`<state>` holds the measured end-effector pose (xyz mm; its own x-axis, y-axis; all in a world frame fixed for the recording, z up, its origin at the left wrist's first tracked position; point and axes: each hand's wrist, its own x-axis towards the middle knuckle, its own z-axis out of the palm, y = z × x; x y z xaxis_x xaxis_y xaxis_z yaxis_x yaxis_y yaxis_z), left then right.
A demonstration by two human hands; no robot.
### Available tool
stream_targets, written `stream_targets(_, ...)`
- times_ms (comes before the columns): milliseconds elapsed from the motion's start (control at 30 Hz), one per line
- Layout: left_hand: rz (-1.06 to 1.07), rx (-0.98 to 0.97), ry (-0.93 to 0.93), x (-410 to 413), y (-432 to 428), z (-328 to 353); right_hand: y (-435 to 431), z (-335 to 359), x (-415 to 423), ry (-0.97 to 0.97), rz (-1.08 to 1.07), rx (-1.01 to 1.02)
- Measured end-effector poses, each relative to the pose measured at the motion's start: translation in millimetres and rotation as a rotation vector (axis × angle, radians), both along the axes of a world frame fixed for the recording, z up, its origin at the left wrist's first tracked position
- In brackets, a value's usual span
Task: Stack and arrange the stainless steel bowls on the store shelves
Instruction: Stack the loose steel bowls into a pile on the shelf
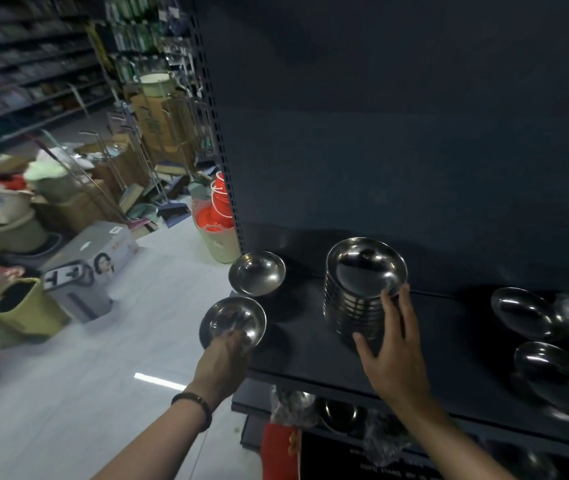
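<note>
— Dark shelving fills the right half of our view, and the shelf (304,344) we work at runs across the lower middle. What do we have on it?

— At center a stack (359,299) of nested steel bowls stands upright on the shelf. Left of it, near the shelf's left end, sits a single bowl (257,273), apart from the stack.

— And our right hand (392,355)?

— It is spread against the near side of the stack, thumb low on the left, fingers reaching up to the top bowl's rim. We are touching it with an open palm; the fingers are not closed round it.

— Our left hand (226,358)?

— It grips the near rim of a second bowl (234,322), in the lower middle of the frame, just below the single bowl. That bowl hangs over the shelf's left edge; we cannot tell whether it rests on the shelf or is lifted off it. A dark bracelet (195,407) circles that wrist.

— What else lies on the shelf?

— At the right of the frame several loose bowls (525,311) lie tilted, well apart from the stack, some blurred. Below the shelf, at the bottom, more steel bowls show dimly on a lower level.

— And off to the left?

— Pale floor (158,306), a grey box (92,261) with a printed picture, an olive bin (30,306), and orange buckets (219,209) beside the shelving's upright. Farther aisles in the upper left are blurred.
</note>
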<state>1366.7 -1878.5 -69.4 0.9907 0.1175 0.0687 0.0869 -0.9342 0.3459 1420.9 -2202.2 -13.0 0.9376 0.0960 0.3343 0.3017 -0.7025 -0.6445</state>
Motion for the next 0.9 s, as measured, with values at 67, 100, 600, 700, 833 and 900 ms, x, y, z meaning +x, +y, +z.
stream_targets(67, 0.016, -0.011, -0.001, 1, 3, -3, 0, 1, 0, 0.006, 0.001, -0.01)
stream_targets(100, 0.023, -0.013, -0.002, 2, 4, -3, -1, 1, 1, 0.009, 0.0, -0.015)
stream_targets(600, -0.047, 0.013, -0.116, -9, -6, 28, -10, 3, 2, 0.04, 0.045, 0.052)
stream_targets(700, -0.092, 0.002, -0.216, -11, -15, 49, -15, 6, 1, 0.077, 0.065, 0.081)
stream_targets(833, -0.165, -0.002, -0.347, -3, -30, 88, -25, 9, 3, 0.072, 0.07, 0.095)
stream_targets(900, -0.188, 0.015, -0.394, 4, -35, 106, -30, 12, 4, 0.096, 0.056, 0.12)
